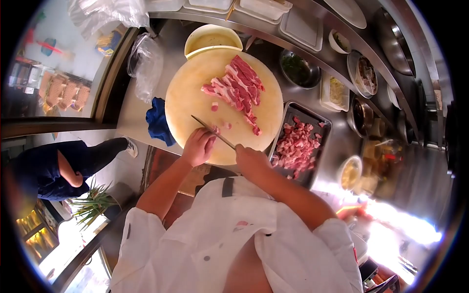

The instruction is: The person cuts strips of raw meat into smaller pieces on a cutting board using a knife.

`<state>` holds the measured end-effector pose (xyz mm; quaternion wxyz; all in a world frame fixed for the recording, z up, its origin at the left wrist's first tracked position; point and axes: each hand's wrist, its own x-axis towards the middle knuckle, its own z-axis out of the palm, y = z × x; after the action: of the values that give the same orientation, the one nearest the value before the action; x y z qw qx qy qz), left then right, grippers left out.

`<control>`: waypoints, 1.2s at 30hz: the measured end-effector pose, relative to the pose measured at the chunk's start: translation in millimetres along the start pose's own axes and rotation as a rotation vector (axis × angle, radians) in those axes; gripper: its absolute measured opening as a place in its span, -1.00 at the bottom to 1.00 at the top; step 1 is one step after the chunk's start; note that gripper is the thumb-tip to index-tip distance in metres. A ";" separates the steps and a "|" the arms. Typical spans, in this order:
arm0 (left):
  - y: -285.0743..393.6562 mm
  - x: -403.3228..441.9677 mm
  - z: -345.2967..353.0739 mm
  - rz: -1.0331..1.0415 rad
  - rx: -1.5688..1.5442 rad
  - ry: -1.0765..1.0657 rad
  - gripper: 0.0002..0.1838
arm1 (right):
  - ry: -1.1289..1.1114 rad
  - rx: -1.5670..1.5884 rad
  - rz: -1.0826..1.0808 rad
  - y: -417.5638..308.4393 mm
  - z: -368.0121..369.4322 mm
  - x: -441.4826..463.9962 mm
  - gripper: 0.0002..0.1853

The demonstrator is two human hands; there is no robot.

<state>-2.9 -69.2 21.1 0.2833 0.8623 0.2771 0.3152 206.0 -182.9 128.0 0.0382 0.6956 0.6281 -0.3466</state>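
A round pale cutting board (185, 88) lies in the middle, with slabs of raw meat (237, 88) on its upper part and a few small pieces (215, 106) below them. My right hand (251, 159) is closed round the handle of a knife (215, 132), whose blade points up and to the left over the board. Close to the blade, my left hand (199, 146) rests at the board's lower edge with its fingers curled together; what they hold, if anything, is hidden. Right of the board, a dark tray (320, 141) holds chopped meat (298, 146).
A yellowish bowl (212, 36) touches the board's top edge. A blue cloth (159, 122) and a plastic bag (145, 68) lie to the left. Bowls and a tub (335, 94) line the right, beneath a metal shelf (312, 53). Another person (63, 168) is at the far left.
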 end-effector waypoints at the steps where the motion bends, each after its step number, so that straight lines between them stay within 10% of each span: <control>1: -1.5 0.4 0.1 0.001 -0.003 0.001 -0.68 | 0.004 0.002 -0.009 -4.1 4.8 16.1 -0.80; 36: -0.5 -30.8 1.4 -0.017 0.007 0.032 -0.67 | 0.168 0.102 -0.075 -3.9 6.0 66.8 -0.76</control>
<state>-22.1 -89.6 8.0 0.2787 0.8558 0.2898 0.3255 197.9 -128.4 89.6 -0.0629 0.6992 0.6363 -0.3197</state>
